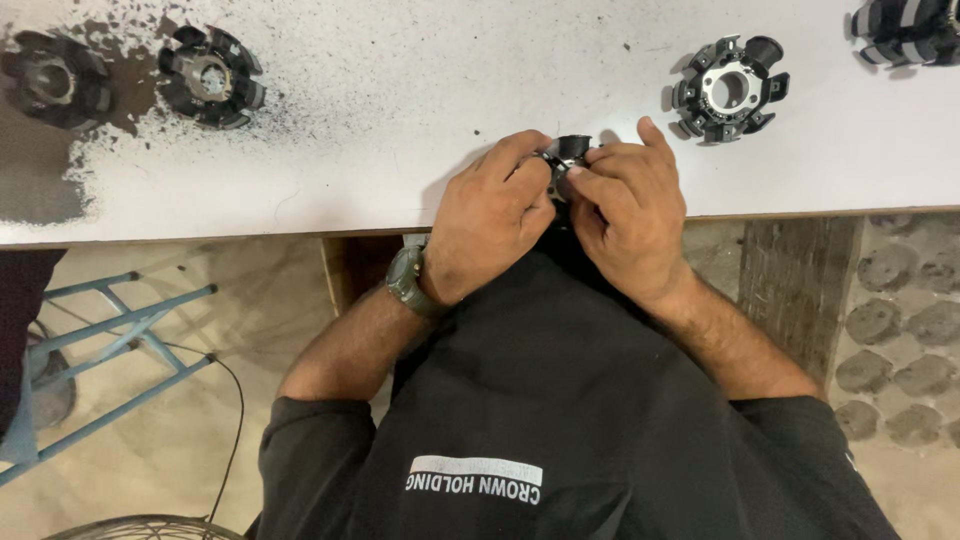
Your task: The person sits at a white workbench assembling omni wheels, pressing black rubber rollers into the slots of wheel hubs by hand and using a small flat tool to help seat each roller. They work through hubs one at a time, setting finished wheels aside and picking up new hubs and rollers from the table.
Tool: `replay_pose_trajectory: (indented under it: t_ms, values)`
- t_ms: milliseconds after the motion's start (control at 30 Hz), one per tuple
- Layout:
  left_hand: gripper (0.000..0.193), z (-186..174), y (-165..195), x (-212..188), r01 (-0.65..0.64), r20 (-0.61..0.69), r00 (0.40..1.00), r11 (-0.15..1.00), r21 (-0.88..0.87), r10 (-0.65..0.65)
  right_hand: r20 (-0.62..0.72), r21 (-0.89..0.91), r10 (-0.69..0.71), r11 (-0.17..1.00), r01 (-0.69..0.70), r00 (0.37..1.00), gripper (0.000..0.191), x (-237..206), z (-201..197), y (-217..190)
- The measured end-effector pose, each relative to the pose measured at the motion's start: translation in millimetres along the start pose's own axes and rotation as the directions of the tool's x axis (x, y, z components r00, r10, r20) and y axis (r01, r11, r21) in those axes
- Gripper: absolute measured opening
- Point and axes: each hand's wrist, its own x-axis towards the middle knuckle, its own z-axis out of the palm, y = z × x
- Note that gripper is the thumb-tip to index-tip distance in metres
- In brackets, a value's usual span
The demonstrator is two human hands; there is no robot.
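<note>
Both hands, left hand [490, 215] and right hand [625, 215], meet around a small part [568, 155] at the worktop's [400, 110] near edge. Two wheel-shaped parts [210, 75] lie toward its far left corner, and another ring part [730, 90] sits right of the hands.

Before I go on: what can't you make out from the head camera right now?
- Small black part held at the table edge: mostly covered by the left hand and right hand; shape unclear.
- Ring-shaped part at top right: cut off by the frame edge.
- Dark part at far left: blurred against black dust, details lost.
- Metal ring by the floor: cut off at the bottom edge.
</note>
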Motion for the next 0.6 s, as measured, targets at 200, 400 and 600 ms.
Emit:
replay_pose_trajectory:
  t_ms: [200, 400, 600]
  values:
    - [0.036, -75, -54, -4, 0.010, -0.257, 0.955, 0.846, 0.533, 0.151, 0.004, -0.082, 0.088, 0.993, -0.087, 0.996, 0.027, -8, -29, 25]
    - [0.088, -159, -163, -30, 0.406, -0.411, 0.901, 0.605, 0.685, -0.139, -0.022, -0.136, 0.238, 0.962, -0.239, 0.971, 0.023, -25, -54, 81]
    - [0.123, -127, -107, -16, 0.138, -0.058, 0.990, 0.781, 0.609, -0.130, -0.135, -0.188, 0.194, 0.958, -0.218, 0.972, 0.024, -31, -70, 93]
